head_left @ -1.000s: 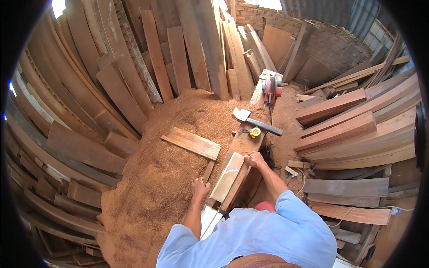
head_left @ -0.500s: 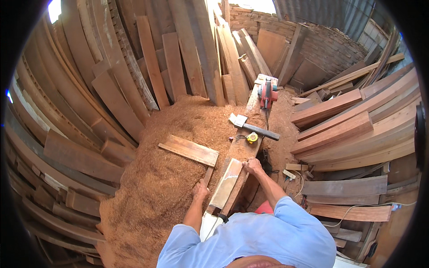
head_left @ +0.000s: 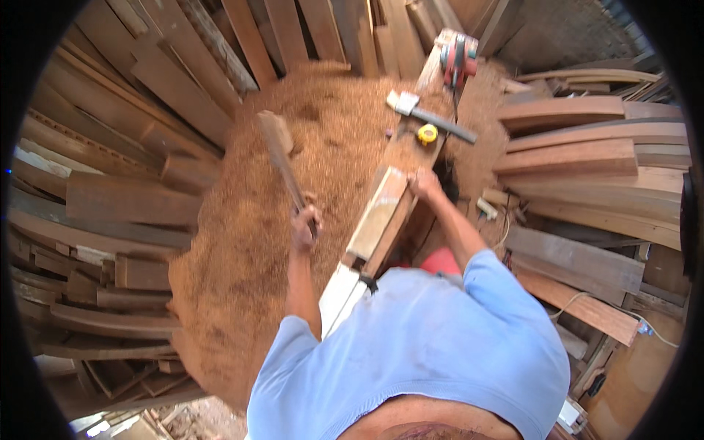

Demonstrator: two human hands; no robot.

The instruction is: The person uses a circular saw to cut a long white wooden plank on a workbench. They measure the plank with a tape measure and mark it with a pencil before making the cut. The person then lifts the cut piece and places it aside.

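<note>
My left hand (head_left: 305, 222) grips a long wooden piece (head_left: 287, 169), lifted over the sawdust (head_left: 242, 286), its broader far end blurred. My right hand (head_left: 419, 182) has closed fingers on the far end of pale wooden stock (head_left: 374, 216) lying along the narrow bench (head_left: 403, 150). On that bench, beyond the hand, are a yellow tape measure (head_left: 427, 133) and a hammer-like tool with a long dark handle (head_left: 449, 127). A red and teal power tool (head_left: 458, 59) rests at the bench's far end.
Many planks (head_left: 176, 95) lean around the left and back. Stacked boards (head_left: 565, 158) fill the right side, with a cable (head_left: 579, 297) across the lower ones. Small offcuts (head_left: 488, 207) lie right of the bench.
My left hand has risen, lifting the wood that lay on the sawdust and swinging it upright. The view has shifted, so the bench appears higher in the picture.
</note>
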